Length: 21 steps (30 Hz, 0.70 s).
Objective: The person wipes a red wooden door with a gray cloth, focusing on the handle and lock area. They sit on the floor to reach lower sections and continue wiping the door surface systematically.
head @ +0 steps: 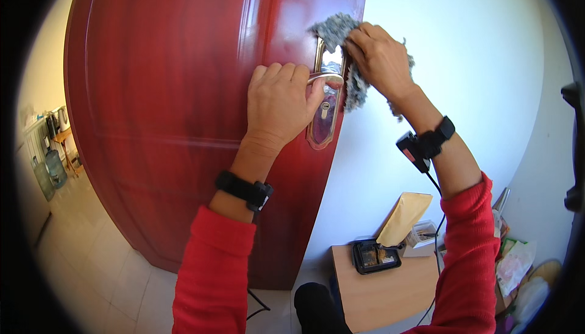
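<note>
A reddish-brown wooden door (173, 105) stands in front of me, with a shiny metal lock plate (322, 126) near its right edge. My left hand (281, 101) grips the lever handle (331, 79), its fingers wrapped over the grip and its thumb near the pivot end. Below the lever sits a key cylinder (325, 106). In my right hand (379, 57) is a grey fluffy cloth (336, 29), bunched against the top of the lock plate. More of the cloth hangs beside the door's edge, partly hidden by that hand.
Below right, a light wooden table (384, 297) bears a black plastic tray (375, 257), a tan envelope (404, 219) and a clear container (421, 233). Plastic bags (515, 265) lie farther right. A black cable (442, 224) hangs from my right wrist. Large water bottles (55, 168) stand far left.
</note>
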Each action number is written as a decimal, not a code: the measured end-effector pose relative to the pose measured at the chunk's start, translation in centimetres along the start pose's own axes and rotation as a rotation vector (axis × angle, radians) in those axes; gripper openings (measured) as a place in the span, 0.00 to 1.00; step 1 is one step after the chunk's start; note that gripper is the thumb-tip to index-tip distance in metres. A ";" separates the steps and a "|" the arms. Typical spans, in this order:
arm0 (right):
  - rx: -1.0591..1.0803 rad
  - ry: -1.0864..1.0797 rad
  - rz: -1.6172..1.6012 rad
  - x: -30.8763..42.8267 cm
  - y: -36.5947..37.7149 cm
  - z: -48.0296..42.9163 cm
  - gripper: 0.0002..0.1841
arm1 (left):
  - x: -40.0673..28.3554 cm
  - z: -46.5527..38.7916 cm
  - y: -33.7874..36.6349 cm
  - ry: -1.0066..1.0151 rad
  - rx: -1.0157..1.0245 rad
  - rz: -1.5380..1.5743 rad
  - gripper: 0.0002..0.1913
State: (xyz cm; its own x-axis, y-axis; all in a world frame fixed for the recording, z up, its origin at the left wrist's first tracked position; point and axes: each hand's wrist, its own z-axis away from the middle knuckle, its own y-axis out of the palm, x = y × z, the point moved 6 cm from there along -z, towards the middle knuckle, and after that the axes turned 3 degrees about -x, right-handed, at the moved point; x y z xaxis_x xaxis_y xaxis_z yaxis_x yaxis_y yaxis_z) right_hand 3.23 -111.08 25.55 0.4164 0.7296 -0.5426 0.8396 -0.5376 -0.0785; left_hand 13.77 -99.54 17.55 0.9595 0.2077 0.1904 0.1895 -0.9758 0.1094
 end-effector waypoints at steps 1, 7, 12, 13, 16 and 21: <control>-0.009 0.008 -0.001 -0.1 0.1 -0.5 0.09 | -0.1 0.0 -0.1 0.012 0.001 -0.016 0.13; -0.056 0.091 -0.043 -0.8 1.3 0.2 0.10 | 0.1 -0.2 0.5 0.038 0.030 -0.032 0.13; 0.111 0.178 -0.217 -0.2 1.6 4.3 0.10 | 0.2 -0.2 1.0 0.040 0.022 -0.044 0.13; 0.225 0.187 -0.180 -0.1 2.1 4.8 0.11 | 0.2 -0.2 0.9 0.039 0.014 -0.042 0.13; 0.064 0.078 -0.225 0.3 0.9 3.9 0.12 | 0.0 -0.2 0.5 0.047 -0.015 -0.035 0.13; -0.075 0.157 -0.299 -1.2 1.6 -0.1 0.16 | -0.1 0.0 0.2 0.073 -0.040 -0.035 0.13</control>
State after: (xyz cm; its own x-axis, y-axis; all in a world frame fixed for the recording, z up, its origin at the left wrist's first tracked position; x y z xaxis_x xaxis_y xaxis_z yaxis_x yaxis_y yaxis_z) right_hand 4.13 -112.77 26.12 0.1916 0.9096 -0.3688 0.9534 -0.2617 -0.1501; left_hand 13.67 -99.73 17.58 0.9345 0.2475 0.2558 0.2128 -0.9646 0.1560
